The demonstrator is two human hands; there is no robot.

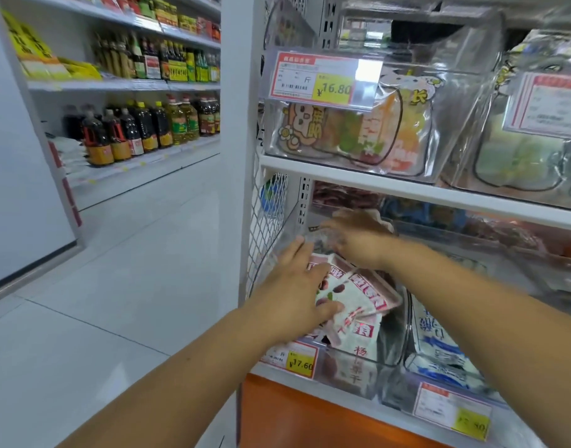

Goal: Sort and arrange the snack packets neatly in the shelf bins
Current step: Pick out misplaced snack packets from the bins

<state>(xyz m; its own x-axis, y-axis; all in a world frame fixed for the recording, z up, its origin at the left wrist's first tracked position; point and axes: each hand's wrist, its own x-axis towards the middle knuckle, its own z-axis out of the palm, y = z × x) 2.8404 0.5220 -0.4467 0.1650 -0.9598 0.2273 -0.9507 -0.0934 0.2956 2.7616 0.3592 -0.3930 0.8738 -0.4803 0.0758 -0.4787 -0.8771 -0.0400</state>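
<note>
Both of my hands reach into a clear plastic bin (394, 356) on the lower shelf. My left hand (297, 286) grips a bundle of pink-and-white snack packets (358, 299) at the bin's front left. Deeper in the same bin, my right hand (355, 240) lies over more packets with its fingers curled; what it holds is blurred. More of these packets (363, 341) stand upright against the bin's front wall.
A neighbouring bin with blue-and-white packets (439, 347) sits to the right. The shelf above (342, 171) carries clear bins of cartoon-printed bags (348, 134). A wire mesh panel (268, 221) closes the shelf's left side. Bottles (142, 130) fill shelves across the aisle.
</note>
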